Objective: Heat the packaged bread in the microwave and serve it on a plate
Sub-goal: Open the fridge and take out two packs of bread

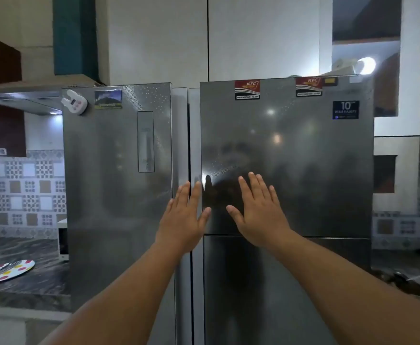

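I face a tall steel refrigerator with a left door (pixel 119 170) and a right door (pixel 303 158), both closed. My left hand (pixel 182 217) is raised flat with fingers apart in front of the gap between the doors. Beside it, my right hand (pixel 258 210) is spread open against the right door. Neither hand holds anything. A white plate with red and yellow dots (pixel 7 271) lies on the dark counter at the far left, with cutlery on it. A white microwave (pixel 63 241) peeks out from behind the fridge's left side. No packaged bread is in view.
A dark marbled counter (pixel 22 285) runs along the left under a patterned tile wall and a range hood (pixel 24 100). Magnets and stickers dot the fridge doors. Another counter at the right (pixel 403 272) carries dark utensils. White cabinets (pixel 253 33) hang above.
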